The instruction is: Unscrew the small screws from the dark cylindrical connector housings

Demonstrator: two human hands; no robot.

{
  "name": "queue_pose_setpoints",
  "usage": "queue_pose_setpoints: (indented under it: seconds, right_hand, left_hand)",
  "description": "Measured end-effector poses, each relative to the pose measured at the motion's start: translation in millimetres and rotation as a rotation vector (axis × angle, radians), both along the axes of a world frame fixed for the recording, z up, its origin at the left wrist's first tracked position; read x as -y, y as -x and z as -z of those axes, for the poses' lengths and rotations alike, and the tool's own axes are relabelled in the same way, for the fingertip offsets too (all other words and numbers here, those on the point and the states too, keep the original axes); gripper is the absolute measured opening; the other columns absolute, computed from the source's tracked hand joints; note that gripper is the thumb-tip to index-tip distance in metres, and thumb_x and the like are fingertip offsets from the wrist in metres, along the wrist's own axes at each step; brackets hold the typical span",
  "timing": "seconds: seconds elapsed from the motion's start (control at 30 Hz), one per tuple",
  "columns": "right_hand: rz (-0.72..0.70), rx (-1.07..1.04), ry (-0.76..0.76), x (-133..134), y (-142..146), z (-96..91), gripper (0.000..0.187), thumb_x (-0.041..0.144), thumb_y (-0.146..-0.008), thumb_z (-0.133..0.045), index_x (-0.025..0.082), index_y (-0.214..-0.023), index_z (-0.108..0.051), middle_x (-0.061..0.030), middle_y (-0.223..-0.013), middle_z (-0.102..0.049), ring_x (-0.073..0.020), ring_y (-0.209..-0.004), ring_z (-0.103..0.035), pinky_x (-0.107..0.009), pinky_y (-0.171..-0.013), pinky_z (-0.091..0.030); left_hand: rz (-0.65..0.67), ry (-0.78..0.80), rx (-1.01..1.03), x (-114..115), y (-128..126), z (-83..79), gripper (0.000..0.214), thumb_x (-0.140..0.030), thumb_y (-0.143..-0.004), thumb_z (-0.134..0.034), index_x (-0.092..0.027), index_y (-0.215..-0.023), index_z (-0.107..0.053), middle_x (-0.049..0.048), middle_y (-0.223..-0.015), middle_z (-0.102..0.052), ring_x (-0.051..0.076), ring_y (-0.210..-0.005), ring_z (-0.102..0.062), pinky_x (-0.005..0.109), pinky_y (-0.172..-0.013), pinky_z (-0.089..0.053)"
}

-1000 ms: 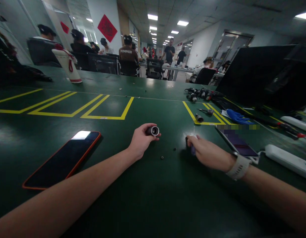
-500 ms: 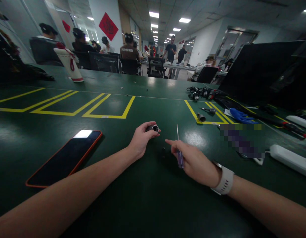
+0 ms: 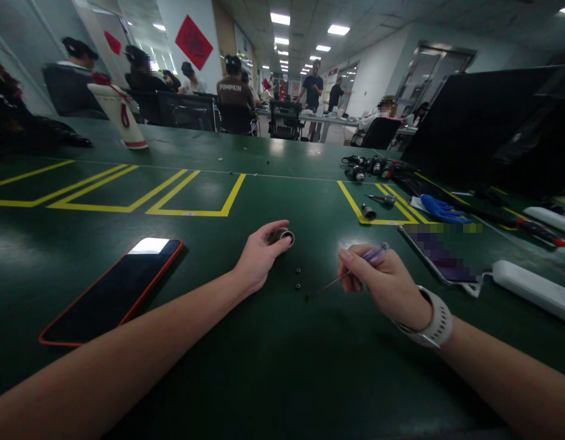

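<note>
My left hand (image 3: 259, 256) is closed round a small dark cylinder with a silver ring (image 3: 284, 236), resting on the green table (image 3: 273, 366). My right hand (image 3: 383, 281), with a white watch on the wrist, pinches a thin screwdriver with a purple handle (image 3: 355, 269). Its tip points down-left and touches the table near three tiny dark screws (image 3: 298, 278) lying between my hands.
A phone in an orange case (image 3: 112, 293) lies left. A second phone (image 3: 440, 253), a white power strip (image 3: 534, 290), a blue glove (image 3: 440, 211), small parts (image 3: 368, 212) and tools lie right. A dark monitor (image 3: 474, 128) stands far right. A white cup (image 3: 120, 116) and seated people are behind.
My right hand turned the screwdriver from pointing upward to tip down on the table by the screws. My left hand stayed on the cylinder.
</note>
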State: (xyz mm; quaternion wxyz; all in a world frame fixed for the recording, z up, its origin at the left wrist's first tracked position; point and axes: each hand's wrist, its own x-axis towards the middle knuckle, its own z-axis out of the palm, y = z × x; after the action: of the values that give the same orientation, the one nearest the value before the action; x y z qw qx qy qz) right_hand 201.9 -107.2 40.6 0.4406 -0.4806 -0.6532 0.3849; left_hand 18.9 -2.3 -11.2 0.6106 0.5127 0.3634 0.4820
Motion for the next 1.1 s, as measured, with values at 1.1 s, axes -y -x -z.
queue_pose_setpoints:
  seconds: [1.1]
  right_hand:
    - [0.033, 0.406, -0.132, -3.2, 3.3, 4.3, 0.036, 0.037, -0.09, -0.044, 0.016, -0.064, -0.057, 0.0017, -0.053, -0.056, -0.0091, -0.05, -0.052, -0.022, -0.05, -0.038]
  left_hand:
    - [0.025, 0.023, 0.05, -0.7, 0.0, 1.3, 0.032, -0.014, -0.067, -0.07, -0.019, -0.099, -0.067, 0.0057, -0.102, -0.062, 0.021, -0.1, -0.059, 0.043, -0.095, -0.045]
